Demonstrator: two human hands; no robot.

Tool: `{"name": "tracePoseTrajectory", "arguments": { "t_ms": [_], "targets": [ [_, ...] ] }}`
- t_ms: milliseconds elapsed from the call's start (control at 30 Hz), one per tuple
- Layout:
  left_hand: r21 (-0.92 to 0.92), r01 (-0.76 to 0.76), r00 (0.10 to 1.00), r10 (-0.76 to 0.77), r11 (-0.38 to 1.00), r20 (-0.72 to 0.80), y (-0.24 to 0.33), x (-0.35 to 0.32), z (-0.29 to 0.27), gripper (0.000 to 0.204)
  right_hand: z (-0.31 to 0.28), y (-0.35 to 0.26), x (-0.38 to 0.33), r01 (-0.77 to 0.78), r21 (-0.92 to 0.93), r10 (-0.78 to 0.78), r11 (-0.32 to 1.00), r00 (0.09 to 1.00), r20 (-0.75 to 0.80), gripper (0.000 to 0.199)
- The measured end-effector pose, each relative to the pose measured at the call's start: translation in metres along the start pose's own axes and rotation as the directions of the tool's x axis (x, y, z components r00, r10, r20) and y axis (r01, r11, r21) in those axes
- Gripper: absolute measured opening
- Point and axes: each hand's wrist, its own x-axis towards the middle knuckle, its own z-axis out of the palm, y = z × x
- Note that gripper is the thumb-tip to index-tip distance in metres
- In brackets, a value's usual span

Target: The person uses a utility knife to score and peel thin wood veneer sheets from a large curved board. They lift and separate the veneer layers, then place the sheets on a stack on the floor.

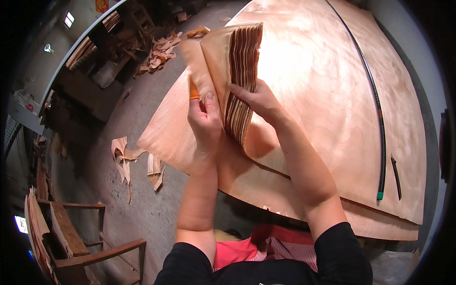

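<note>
Clock positions read from the middle of my view. Nearest, 6 o'clock: a red apron (pixel 235 251) with a striped part, between my black sleeves. Between 7 and 8: a brown wooden frame (pixel 97 256) with rails, on the grey floor (pixel 152 213).

Just left of centre, at about 10, my left hand (pixel 205 118) pinches a pale leaf (pixel 197 61) of thin wood, thumb flat on its face, fingers mostly hidden behind. One finger wears an orange cover (pixel 194 92). Just past 12, my right hand (pixel 261 100) is closed around the layered edge of a veneer bundle (pixel 243 61), thumb laid across the edges. The bundle stands tilted at 12, beside the leaf; cannot tell whether the two are joined.

Beneath it, large veneer sheets (pixel 323 123) overlap, spreading from 9 round to 4. On them: a curved black rod (pixel 382 142), green-tipped, from 1 to past 3; a short dark strip (pixel 396 176) just outside it. On the floor, torn scraps (pixel 122 164) near 9; farthest, a scrap heap (pixel 161 52) at 11.
</note>
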Motion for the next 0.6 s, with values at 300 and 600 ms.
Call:
{"name": "tracePoseTrajectory", "arguments": {
  "t_ms": [300,600],
  "targets": [
    [0.248,-0.213,0.976,0.195,0.945,0.097,-0.006,0.002,-0.001,0.045,0.002,-0.004,-0.002,0.015,0.004,-0.015,1.0,1.0,-0.02,0.036],
    [-0.103,-0.083,0.988,0.096,0.991,0.12,0.009,0.001,0.005,0.049,0.003,-0.005,-0.002,0.032,0.025,-0.031,0.999,0.999,-0.027,0.038]
  ]
}}
